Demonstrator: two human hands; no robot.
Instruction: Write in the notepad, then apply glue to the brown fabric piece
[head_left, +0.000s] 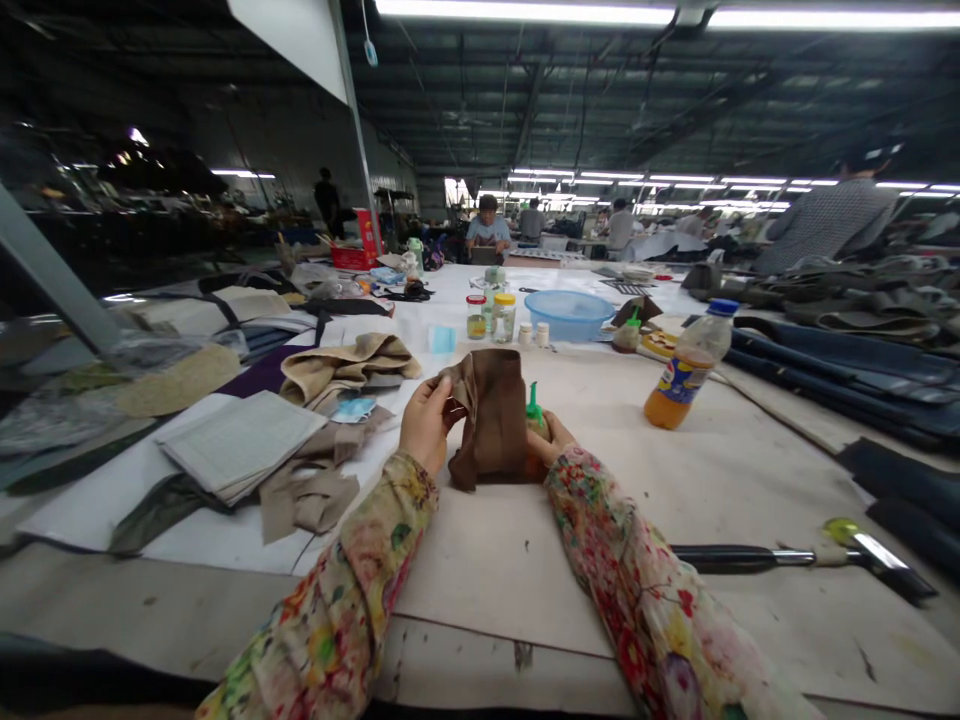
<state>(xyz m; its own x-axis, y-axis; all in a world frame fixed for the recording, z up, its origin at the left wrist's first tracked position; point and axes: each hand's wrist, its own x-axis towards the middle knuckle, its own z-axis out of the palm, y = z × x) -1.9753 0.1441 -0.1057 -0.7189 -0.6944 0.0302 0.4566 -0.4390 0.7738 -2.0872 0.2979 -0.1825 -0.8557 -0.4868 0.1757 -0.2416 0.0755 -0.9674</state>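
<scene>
A brown piece of leather or cloth (491, 415) is held up in front of me, above the pale tabletop. At its upper left edge, my left hand (429, 420) pinches it between thumb and fingers. My right hand (551, 438) is closed at its right side, around a small squeeze bottle with a green nozzle (533, 408). The brown piece partly hides the right fingers and the bottle's body. Whether those fingers also grip the brown piece is hard to tell.
A hammer (795, 558) lies at the right, below a drink bottle (686, 370). Beyond are a blue basin (568, 312), lidded jars (503, 320) and a second green-nozzled bottle (628, 332). Folded cloth (241, 445) covers the left; dark fabric stacks (832, 375) line the right. People work farther back.
</scene>
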